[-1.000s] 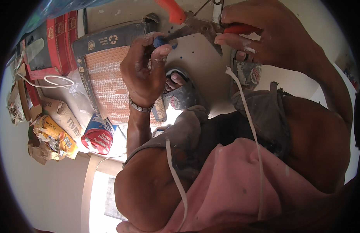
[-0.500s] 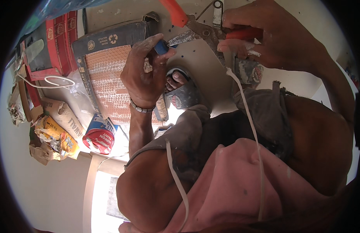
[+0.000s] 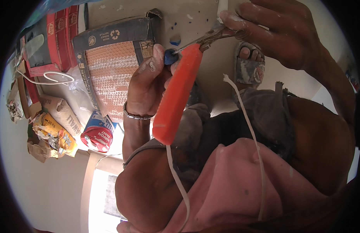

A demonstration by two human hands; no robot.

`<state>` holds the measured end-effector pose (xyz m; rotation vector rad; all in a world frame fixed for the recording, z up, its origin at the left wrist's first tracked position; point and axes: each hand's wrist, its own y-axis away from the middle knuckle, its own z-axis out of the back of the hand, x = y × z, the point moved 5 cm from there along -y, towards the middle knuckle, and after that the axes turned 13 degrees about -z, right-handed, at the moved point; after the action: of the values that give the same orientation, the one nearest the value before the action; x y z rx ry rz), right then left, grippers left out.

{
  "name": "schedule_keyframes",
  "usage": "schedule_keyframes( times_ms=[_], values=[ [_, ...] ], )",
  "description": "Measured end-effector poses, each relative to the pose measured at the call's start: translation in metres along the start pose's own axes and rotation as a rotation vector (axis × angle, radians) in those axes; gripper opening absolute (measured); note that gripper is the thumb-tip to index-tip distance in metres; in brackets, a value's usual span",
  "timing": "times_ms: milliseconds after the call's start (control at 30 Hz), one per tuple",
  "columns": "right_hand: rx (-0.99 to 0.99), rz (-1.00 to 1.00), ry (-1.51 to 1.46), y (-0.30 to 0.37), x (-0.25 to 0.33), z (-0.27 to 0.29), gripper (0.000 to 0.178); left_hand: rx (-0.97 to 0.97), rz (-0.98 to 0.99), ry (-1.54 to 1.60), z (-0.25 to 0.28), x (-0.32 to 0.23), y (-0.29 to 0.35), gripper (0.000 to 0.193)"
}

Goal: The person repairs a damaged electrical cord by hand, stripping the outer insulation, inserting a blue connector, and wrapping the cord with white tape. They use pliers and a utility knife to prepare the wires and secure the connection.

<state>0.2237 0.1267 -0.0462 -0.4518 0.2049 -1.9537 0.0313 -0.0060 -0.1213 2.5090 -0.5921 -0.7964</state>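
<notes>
From here I see a small dark blue piece (image 3: 171, 57) pinched in the left hand (image 3: 146, 87), a blade tip at its edge; the right hand (image 3: 273, 33) grips worn metal snips (image 3: 211, 37), their orange handle (image 3: 177, 97) slanting down leftward.

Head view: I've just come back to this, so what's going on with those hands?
The person's left hand pinches a small blue piece between thumb and fingers. The right hand holds orange-handled snips, their tip at the blue piece. A loose blue scrap shows just past it, and a dark-edged carton to the left.
</notes>
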Motion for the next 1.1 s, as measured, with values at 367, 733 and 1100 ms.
schedule_keyframes(
  times_ms=[367,733,1100],
  values=[
    [1.148,-1.198,-1.148,0.007,0.003,-0.023,0.020,0.192,-1.075,-1.672,-0.015,-0.049,0.008,0.017],
    [0.220,-0.262,-0.326,-0.012,-0.010,0.016,0.018,0.114,-0.303,-0.227,0.004,-0.029,0.000,0.048],
    [0.155,-0.078,-0.133,-0.017,0.005,0.021,0.038,0.002,-0.294,-0.584,0.000,-0.027,0.006,0.048]
  ],
)
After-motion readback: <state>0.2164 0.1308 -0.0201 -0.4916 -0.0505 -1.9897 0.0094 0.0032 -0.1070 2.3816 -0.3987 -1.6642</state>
